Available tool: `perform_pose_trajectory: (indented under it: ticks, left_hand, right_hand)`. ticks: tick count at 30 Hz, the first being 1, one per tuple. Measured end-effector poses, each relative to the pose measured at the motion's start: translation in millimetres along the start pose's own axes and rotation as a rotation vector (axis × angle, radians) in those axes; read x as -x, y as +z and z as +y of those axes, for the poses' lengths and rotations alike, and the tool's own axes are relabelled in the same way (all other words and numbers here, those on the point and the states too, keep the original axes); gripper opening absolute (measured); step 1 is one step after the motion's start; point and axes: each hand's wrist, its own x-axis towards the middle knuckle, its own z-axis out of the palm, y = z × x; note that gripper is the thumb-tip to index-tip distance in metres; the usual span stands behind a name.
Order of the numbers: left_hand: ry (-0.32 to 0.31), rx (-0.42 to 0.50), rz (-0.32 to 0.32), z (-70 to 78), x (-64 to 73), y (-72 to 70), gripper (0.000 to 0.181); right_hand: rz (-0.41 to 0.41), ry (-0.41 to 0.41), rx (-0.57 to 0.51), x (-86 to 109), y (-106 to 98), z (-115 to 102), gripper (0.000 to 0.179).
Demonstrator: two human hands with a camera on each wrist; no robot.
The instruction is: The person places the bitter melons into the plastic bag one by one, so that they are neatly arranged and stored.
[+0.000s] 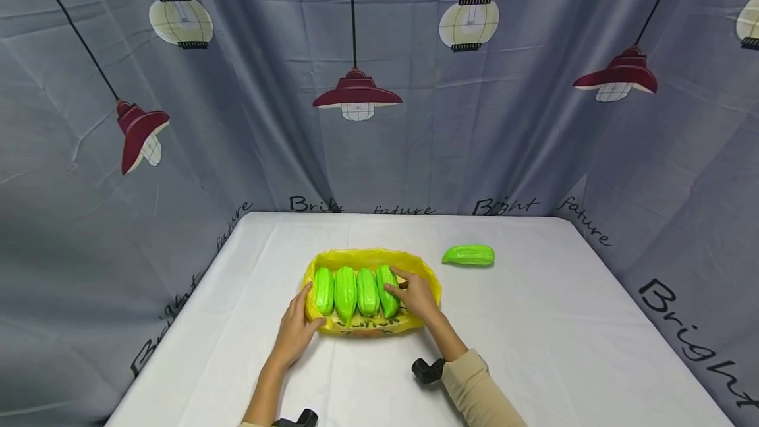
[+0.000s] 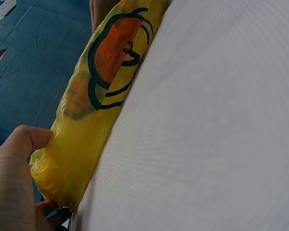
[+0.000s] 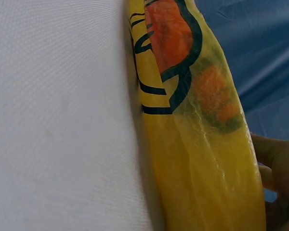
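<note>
A yellow plastic bag [image 1: 373, 330], opened out into a shallow oval, lies on the white table with dark and orange print on its front. Inside it stand several glossy green ridged vegetables, resembling bitter melons, side by side. My left hand [image 1: 294, 329] holds the bag's left end, its thumb against the front wall; the left wrist view shows that thumb on the yellow plastic [image 2: 82, 144]. Reaching over the bag's right side, my right hand [image 1: 418, 295] has thumb and forefinger on the rightmost green vegetable [image 1: 387, 298]. The bag wall [image 3: 207, 178] partly hides these fingers in the right wrist view.
One more green vegetable [image 1: 470, 255] lies on the table behind and to the right of the bag. White cloth covers the tabletop [image 1: 563, 321]. A grey curtain [image 1: 403, 157] printed with lamps hangs around the table's back and sides.
</note>
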Motion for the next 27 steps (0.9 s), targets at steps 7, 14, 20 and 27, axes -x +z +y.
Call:
perform_pose_trajectory:
  ticks: [7,14,20,27]
  left_hand:
    - [-0.015,-0.001,-0.010,-0.2,1.1,0.7,0.078]
    - [-0.008,-0.002,-0.006,0.3,-0.5,-0.1,0.078]
    - [-0.003,-0.018,-0.003,0.1,-0.8,-0.6,0.079]
    - [-0.022,-0.008,-0.019,0.9,0.0,-1.9,0.079]
  right_hand:
    - [-0.030,0.054,-0.024,-1.0,-4,1,0.054]
    - [-0.050,0.052,-0.027,-2.8,-7,3,0.057]
    - [-0.038,0.061,-0.011,-2.1,-8,0,0.060]
    - [-0.047,0.060,-0.089,-1.3,-19,-3,0.062]
